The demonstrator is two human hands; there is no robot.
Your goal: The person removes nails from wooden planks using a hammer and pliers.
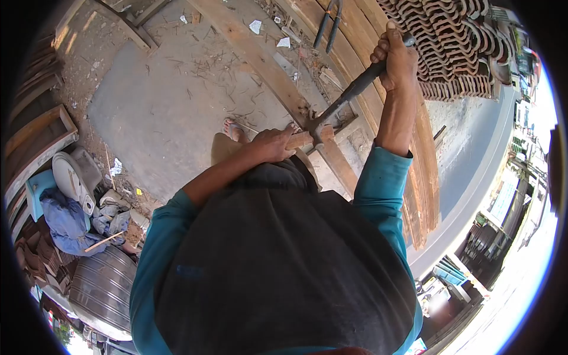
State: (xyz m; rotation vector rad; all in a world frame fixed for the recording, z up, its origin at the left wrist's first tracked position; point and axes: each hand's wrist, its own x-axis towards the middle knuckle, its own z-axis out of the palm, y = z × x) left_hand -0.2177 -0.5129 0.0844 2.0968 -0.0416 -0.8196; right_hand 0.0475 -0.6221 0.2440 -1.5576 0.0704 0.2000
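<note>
My right hand (399, 62) is raised at the upper right, its fingers wrapped round the end of a hammer's dark handle (360, 84). The hammer head (316, 127) is low, beside a short piece of wood (300, 140); whether they touch I cannot tell. My left hand (273, 145) is closed on that piece of wood, just in front of my body. Under the hammer head runs a long wooden beam (260, 62), with a dark, rough patch near the head. Any nail there is too small to make out.
Long planks (423, 154) lie along the right, with dark-handled pincers (327, 26) on them. Stacked roof tiles (455, 47) stand at the upper right. Debris litters the concrete floor (160, 112). At the left are a blue cloth bundle (62, 219) and a ribbed dark container (103, 287).
</note>
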